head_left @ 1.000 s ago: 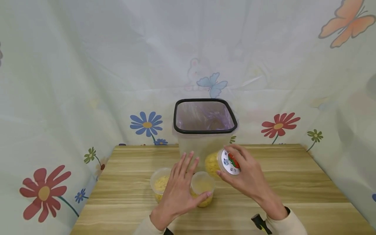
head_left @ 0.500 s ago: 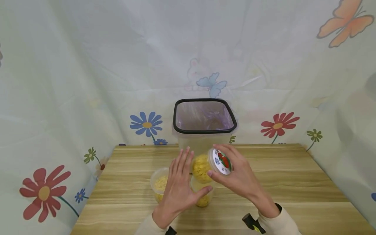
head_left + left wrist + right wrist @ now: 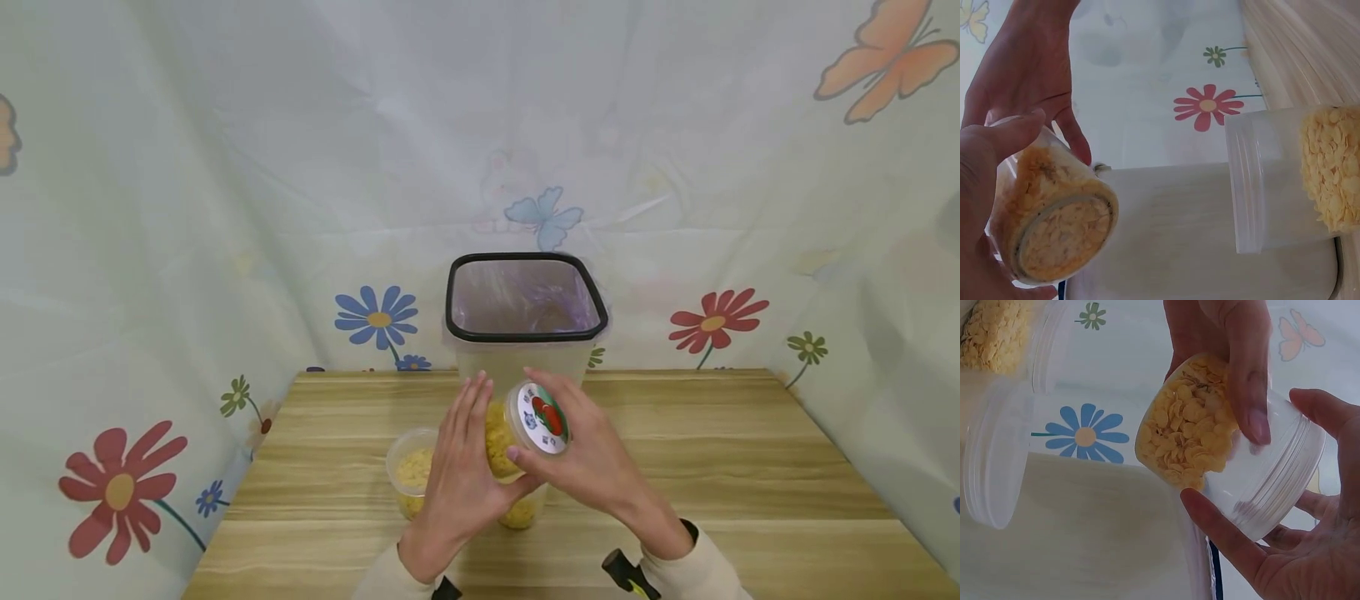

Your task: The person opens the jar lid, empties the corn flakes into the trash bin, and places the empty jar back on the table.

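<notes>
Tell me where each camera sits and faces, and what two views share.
Head: worn on the head, facing forward and down at the left hand, right hand, lidded jar and bin; sleeves show.
Left wrist: worn on that wrist, facing the lidded jar's base; left hand at the left edge, right hand above.
Right wrist: worn on that wrist, facing the lidded jar's side; right hand at the right, left hand from the top.
Both wrist views share the lidded jar, hands and backdrop.

- Pale printed sheeting [image 3: 360,150] hangs in folds behind and on both sides
- It shows a blue butterfly [image 3: 551,223], an orange butterfly [image 3: 918,71] and red flowers [image 3: 120,492]
- Below lies a wood-grain tabletop [image 3: 750,475], softly lit
</notes>
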### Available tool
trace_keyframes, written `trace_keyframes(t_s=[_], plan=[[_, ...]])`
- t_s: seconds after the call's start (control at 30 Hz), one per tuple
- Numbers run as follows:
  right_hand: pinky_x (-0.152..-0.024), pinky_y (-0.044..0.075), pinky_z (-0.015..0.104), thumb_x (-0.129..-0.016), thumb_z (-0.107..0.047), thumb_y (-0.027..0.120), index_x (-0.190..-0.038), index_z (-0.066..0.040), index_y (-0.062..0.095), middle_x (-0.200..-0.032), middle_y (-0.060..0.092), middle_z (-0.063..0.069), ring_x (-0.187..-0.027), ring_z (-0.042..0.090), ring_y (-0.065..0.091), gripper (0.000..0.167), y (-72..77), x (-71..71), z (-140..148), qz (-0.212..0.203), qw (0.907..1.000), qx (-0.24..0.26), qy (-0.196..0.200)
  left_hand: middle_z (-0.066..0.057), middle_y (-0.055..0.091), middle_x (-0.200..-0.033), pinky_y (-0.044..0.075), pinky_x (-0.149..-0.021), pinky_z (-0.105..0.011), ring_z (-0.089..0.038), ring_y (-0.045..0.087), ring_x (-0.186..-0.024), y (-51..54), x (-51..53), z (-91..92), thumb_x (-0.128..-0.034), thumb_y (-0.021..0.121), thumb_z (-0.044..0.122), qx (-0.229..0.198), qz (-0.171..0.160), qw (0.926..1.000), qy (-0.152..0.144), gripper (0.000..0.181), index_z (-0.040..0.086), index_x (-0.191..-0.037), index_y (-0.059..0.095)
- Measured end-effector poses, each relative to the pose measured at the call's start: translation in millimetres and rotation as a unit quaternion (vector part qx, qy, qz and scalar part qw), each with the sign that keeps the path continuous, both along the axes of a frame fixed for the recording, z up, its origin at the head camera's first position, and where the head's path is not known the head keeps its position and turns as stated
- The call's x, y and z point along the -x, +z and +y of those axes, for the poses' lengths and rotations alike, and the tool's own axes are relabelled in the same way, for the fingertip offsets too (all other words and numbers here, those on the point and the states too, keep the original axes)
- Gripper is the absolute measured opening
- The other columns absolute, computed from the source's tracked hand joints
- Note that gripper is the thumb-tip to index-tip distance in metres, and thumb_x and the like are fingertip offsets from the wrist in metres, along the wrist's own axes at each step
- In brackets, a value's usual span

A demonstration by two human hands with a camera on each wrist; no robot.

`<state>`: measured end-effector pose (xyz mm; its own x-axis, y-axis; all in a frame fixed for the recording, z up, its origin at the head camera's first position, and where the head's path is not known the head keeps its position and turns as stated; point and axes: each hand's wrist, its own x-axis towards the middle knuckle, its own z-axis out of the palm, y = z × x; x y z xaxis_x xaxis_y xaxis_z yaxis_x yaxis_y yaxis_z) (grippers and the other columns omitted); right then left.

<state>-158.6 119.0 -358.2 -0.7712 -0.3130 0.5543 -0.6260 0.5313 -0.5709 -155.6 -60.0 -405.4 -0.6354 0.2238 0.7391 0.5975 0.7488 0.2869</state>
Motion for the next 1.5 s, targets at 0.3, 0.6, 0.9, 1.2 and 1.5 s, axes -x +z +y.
trace_keyframes(t_s=[0.3,0.6,0.9,1.2,1.5], plan=[[-0.086,0.054,0.034,-0.074,-0.033,0.084,-0.143,-0.024,0.047,-0.139,0.052,0.002,-0.116,0.019,0.059,0.079,-4.1,-2.0,-7.2,0.019,0.9998,-0.008,-0.001,-0.013,0.043,-0.151,0.042,-0.111,-0.046,-0.03,0.045,-0.137,0.8,0.7,2.3,-0.0628,0.088,0.048,-0.014,-0.01,0.9999,0.001,0.113,0.006,-0.151,0.03],[-0.083,0.055,0.031,-0.076,-0.034,0.082,-0.142,-0.026,0.048,-0.142,0.049,0.001,-0.115,0.019,0.059,0.075,-4.0,-3.7,-11.5,0.0,0.9999,-0.01,0.009,-0.005,0.055,-0.135,0.051,-0.1,-0.037,-0.022,0.056,-0.119,-0.2,1.2,0.3,-0.0624,0.089,0.041,-0.025,-0.037,0.999,-0.003,0.096,0.009,-0.14,0.044],[-0.081,0.055,0.032,-0.08,-0.039,0.078,-0.143,-0.026,0.045,-0.144,0.046,0.0,-0.113,0.019,0.06,0.072,-1.5,-8.0,-5.6,-0.016,0.9996,-0.023,-0.01,-0.005,0.055,-0.133,0.054,-0.094,-0.036,-0.021,0.055,-0.117,-4.0,2.8,0.2,-0.0651,0.087,0.04,-0.028,-0.018,0.9991,-0.026,0.09,0.008,-0.139,0.045],[-0.062,0.051,0.019,-0.087,-0.052,0.065,-0.146,-0.03,0.042,-0.145,0.049,0.003,-0.095,0.016,0.062,0.067,6.0,-13.8,-0.7,-0.081,0.9933,-0.054,-0.061,-0.008,0.057,-0.129,0.055,-0.089,-0.036,-0.023,0.056,-0.112,-12.5,7.2,3.6,-0.0595,0.092,0.041,0.016,0.067,0.9976,0.013,0.096,0.005,-0.137,0.048],[-0.064,0.05,0.022,-0.087,-0.053,0.067,-0.143,-0.026,0.048,-0.135,0.055,0.001,-0.095,0.015,0.061,0.065,6.3,-12.0,-1.5,-0.069,0.9926,-0.064,-0.076,-0.006,0.055,-0.132,0.054,-0.093,-0.034,-0.022,0.055,-0.114,-11.9,3.9,6.6,-0.0581,0.092,0.045,0.036,0.05,0.9978,0.026,0.099,0.007,-0.138,0.047]])
